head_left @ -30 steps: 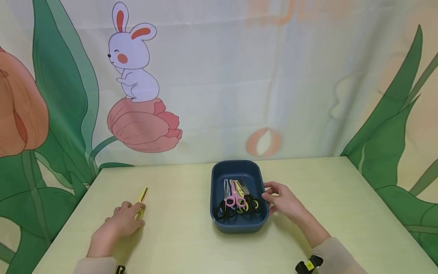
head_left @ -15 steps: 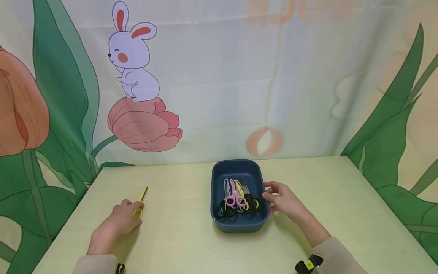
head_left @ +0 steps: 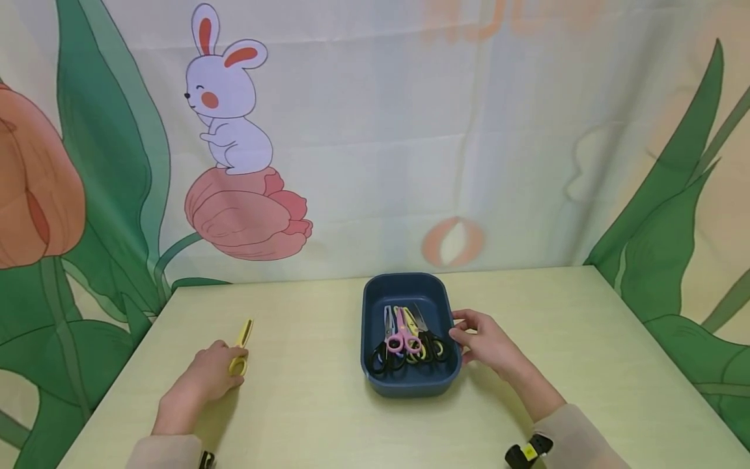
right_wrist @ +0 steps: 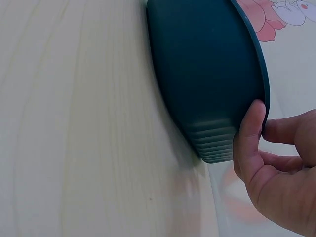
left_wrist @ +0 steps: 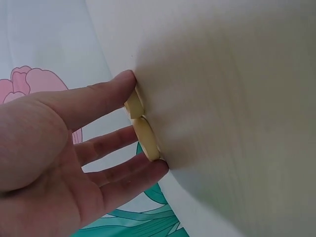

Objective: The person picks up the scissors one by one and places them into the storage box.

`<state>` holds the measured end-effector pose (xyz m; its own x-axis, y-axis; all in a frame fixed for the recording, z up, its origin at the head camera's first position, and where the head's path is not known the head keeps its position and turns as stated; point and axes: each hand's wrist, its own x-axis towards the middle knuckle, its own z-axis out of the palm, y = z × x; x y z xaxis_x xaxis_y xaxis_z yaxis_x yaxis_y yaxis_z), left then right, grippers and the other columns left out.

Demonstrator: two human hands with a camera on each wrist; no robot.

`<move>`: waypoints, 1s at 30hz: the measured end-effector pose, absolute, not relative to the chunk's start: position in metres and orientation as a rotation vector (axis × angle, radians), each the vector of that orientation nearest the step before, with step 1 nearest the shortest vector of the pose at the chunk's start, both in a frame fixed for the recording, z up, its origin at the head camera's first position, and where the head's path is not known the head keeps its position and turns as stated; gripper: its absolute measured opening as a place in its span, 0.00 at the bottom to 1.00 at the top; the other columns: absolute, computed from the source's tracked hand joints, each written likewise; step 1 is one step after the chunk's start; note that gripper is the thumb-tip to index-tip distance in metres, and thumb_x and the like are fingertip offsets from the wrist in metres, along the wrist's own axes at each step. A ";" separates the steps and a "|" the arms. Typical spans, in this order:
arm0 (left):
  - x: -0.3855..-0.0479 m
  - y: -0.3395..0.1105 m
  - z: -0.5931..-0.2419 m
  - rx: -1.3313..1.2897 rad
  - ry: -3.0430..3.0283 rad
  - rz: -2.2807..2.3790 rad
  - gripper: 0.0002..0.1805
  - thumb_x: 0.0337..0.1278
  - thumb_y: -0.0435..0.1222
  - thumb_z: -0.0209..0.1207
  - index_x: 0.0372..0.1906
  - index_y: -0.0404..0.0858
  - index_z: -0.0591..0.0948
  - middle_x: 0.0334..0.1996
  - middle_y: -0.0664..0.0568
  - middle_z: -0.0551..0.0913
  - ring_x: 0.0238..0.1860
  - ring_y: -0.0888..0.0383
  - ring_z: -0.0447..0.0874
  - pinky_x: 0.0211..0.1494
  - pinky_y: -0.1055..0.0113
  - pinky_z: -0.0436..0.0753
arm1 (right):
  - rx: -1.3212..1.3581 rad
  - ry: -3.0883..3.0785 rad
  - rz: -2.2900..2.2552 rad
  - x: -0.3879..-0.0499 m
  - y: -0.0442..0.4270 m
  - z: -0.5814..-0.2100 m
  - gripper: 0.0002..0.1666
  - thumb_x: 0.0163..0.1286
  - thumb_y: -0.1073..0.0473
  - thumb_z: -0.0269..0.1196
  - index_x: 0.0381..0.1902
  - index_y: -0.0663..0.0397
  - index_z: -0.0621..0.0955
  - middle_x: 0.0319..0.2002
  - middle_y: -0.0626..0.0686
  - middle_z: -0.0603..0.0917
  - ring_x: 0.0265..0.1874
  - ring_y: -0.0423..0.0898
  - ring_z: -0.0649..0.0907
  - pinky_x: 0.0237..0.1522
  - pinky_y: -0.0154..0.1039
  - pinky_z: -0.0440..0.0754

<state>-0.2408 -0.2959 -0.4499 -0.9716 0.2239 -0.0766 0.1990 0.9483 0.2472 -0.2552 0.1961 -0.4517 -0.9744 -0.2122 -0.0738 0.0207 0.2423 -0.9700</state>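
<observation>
On the left of the table in the head view, my left hand (head_left: 208, 371) holds a pair of yellow scissors (head_left: 239, 363) by the handle loops, blades pointing away from me. The left wrist view has the thumb at one end of the yellow handles (left_wrist: 146, 138) and fingertips at the other, close to the tabletop. My right hand (head_left: 483, 342) grips the right rim of a dark blue box (head_left: 410, 389); its thumb lies against the outer wall (right_wrist: 207, 74) in the right wrist view. Inside the box lie several scissors, among them pink ones (head_left: 403, 339) and black-handled ones (head_left: 379, 358).
The pale wood-grain table (head_left: 310, 417) reaches back to a hanging cloth backdrop (head_left: 375, 163) printed with a rabbit, tulips and leaves. A strip of tabletop separates the box from my left hand.
My left fingers have drawn in around the yellow scissors' handles, and the left hand has shifted slightly to the left. My right hand and the box stay where they were.
</observation>
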 end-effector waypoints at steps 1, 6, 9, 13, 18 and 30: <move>-0.241 -0.296 -0.450 0.325 2.998 0.370 0.26 0.55 0.31 0.72 0.59 0.26 0.80 0.44 0.34 0.76 0.41 0.39 0.77 0.49 0.41 0.78 | -0.181 2.319 -1.817 -0.256 0.196 -0.451 0.26 0.78 0.69 0.57 0.69 0.75 0.67 0.44 0.62 0.75 0.31 0.48 0.79 0.26 0.41 0.85; -0.241 -0.292 -0.447 0.321 3.006 0.384 0.24 0.55 0.30 0.71 0.57 0.27 0.81 0.43 0.35 0.76 0.41 0.39 0.77 0.49 0.41 0.78 | -0.174 2.319 -1.821 -0.256 0.196 -0.451 0.26 0.78 0.69 0.57 0.69 0.75 0.67 0.44 0.62 0.74 0.31 0.48 0.79 0.26 0.41 0.86; -0.239 -0.290 -0.446 0.322 3.009 0.380 0.23 0.55 0.30 0.71 0.56 0.26 0.81 0.42 0.35 0.76 0.40 0.40 0.76 0.48 0.42 0.78 | -0.176 2.316 -1.819 -0.256 0.196 -0.451 0.26 0.78 0.69 0.57 0.69 0.76 0.67 0.44 0.62 0.74 0.31 0.48 0.79 0.26 0.41 0.86; -0.238 -0.287 -0.445 0.313 2.994 0.368 0.24 0.56 0.30 0.69 0.58 0.27 0.81 0.42 0.34 0.75 0.39 0.40 0.74 0.45 0.43 0.78 | -0.174 2.312 -1.819 -0.255 0.197 -0.451 0.26 0.77 0.70 0.57 0.69 0.76 0.67 0.44 0.62 0.74 0.31 0.48 0.79 0.26 0.42 0.86; -0.238 -0.285 -0.445 0.275 2.976 0.362 0.24 0.58 0.30 0.68 0.60 0.28 0.81 0.44 0.32 0.75 0.40 0.39 0.74 0.46 0.43 0.79 | -0.173 2.314 -1.820 -0.255 0.197 -0.451 0.26 0.77 0.69 0.57 0.69 0.76 0.68 0.44 0.62 0.74 0.31 0.48 0.79 0.26 0.41 0.86; -0.234 -0.284 -0.442 0.271 2.979 0.418 0.21 0.57 0.30 0.67 0.56 0.26 0.81 0.41 0.36 0.74 0.38 0.41 0.73 0.45 0.43 0.78 | -0.180 2.308 -1.826 -0.256 0.196 -0.451 0.27 0.78 0.68 0.57 0.69 0.75 0.67 0.44 0.61 0.74 0.31 0.48 0.79 0.26 0.42 0.86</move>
<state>-0.2339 -0.2844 -0.4419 -0.9766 0.1932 -0.0942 0.1598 0.9457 0.2829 -0.2560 0.1958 -0.4508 -0.9741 -0.2134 -0.0752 0.0241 0.2323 -0.9723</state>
